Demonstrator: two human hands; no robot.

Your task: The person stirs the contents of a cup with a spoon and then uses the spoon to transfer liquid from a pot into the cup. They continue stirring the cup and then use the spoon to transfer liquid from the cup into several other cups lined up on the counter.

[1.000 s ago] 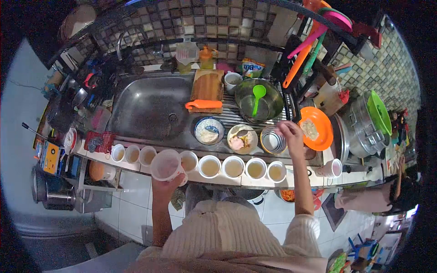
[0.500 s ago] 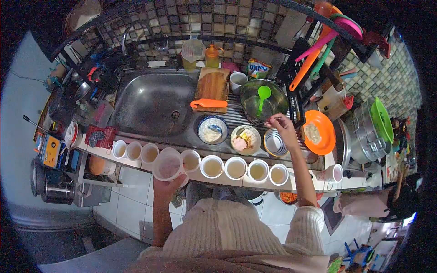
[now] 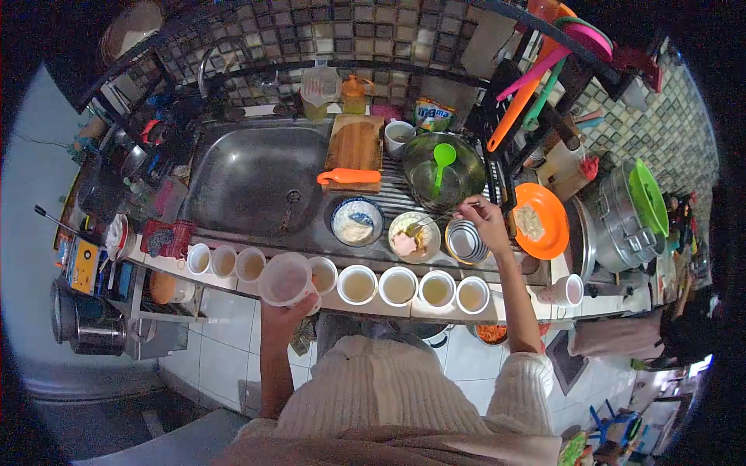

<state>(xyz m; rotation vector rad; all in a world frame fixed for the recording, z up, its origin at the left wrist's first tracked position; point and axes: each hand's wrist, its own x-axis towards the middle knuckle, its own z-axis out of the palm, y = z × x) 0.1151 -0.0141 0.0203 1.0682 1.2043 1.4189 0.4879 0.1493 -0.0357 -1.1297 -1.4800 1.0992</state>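
My left hand (image 3: 294,308) is wrapped round a translucent cup (image 3: 284,279) held above the counter's front edge. My right hand (image 3: 486,222) pinches the handle of a metal spoon (image 3: 420,226), whose head is over a white bowl (image 3: 405,243) with pink, yellow and brown food. To its left, a blue-patterned bowl (image 3: 357,231) holds something creamy white and a spoon. A striped bowl (image 3: 465,247) lies just below my right hand. Several cups of pale liquid, one of them a white cup (image 3: 358,285), stand in a row along the front edge.
A metal sink (image 3: 256,171) lies at left, beside a wooden board (image 3: 355,147) with an orange-handled tool (image 3: 349,176). Behind the bowls is a metal pot (image 3: 420,172) with a green spoon (image 3: 443,158). Right are an orange plate (image 3: 554,225), stacked cups (image 3: 566,291) and a steamer (image 3: 626,225).
The view has shifted slightly. The spoon in my right hand has tilted or turned a little over the white bowl. My left hand still holds the cup in nearly the same place.
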